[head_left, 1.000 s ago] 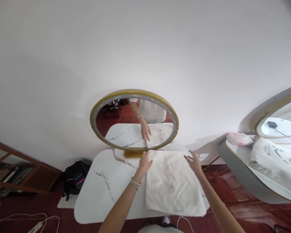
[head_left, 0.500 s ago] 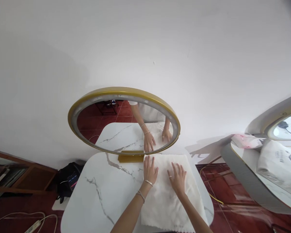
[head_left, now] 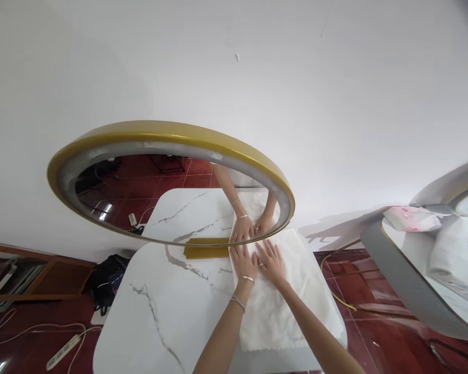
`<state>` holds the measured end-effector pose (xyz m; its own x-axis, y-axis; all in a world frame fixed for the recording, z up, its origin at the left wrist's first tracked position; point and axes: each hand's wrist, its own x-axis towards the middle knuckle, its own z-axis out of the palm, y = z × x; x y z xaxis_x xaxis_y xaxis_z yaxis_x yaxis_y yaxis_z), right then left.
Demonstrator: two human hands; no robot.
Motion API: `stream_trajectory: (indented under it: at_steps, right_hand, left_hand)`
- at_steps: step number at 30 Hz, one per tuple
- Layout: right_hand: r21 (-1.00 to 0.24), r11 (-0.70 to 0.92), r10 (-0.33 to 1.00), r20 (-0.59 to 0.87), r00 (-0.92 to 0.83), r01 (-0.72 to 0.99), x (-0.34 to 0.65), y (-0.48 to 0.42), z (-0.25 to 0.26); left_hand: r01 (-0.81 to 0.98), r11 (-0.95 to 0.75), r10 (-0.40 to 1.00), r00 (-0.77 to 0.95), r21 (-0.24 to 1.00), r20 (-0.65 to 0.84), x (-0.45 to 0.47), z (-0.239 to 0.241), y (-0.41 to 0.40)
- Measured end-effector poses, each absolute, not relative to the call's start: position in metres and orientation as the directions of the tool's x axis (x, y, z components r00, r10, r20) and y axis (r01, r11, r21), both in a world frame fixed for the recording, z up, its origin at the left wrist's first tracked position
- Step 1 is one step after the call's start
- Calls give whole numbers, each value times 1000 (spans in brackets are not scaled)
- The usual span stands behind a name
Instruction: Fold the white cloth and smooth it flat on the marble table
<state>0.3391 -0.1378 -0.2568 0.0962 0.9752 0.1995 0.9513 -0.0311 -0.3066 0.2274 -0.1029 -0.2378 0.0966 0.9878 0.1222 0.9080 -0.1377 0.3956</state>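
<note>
A white cloth (head_left: 273,317) with a wavy edge lies spread over the right part of a white marble-patterned table (head_left: 171,306). My left hand (head_left: 244,264) rests flat on the cloth near its far left corner, fingers stretched forward. Close beside it, my right hand (head_left: 271,261) lies flat too, its fingers spread and pointing toward the far edge. Nothing is gripped by either hand. Soft wrinkles run through the cloth on the right and nearer to me.
An oval gold-framed mirror (head_left: 171,132) stands on a gold base (head_left: 205,252) at the table's back, reflecting my hands. To the right, a second table (head_left: 398,270) bears a pink-and-white packet (head_left: 413,218) and a white bag (head_left: 458,249). A black bag (head_left: 108,280) and power strip (head_left: 63,352) lie at left.
My right hand has slid left and forward, now close to my left hand. The cloth's near edge has moved farther from me and shows more wrinkles. The camera view has shifted.
</note>
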Motion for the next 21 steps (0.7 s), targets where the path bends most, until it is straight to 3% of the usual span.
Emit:
stream_trajectory:
  at_steps: [7,16,18,21]
  right_hand:
    - [-243,-164,973,120,197,956,372,-113,-251]
    - [-124,-434,901,-60,430,892,431,-95,-248]
    - [-125,-455,890,-44,453,882,442,-105,-250]
    - [-124,-366,921,92,378,922,447,-138,-257]
  left_hand:
    - [944,-167,984,178,285,-13,248,-225,-64]
    - [804,-453,851,518,384,-80,285,-236,-42]
    - [761,-508,813,578,404,-68,288,-234,-46]
    - [720,-576,780,625,387,-3,284,-231,-63]
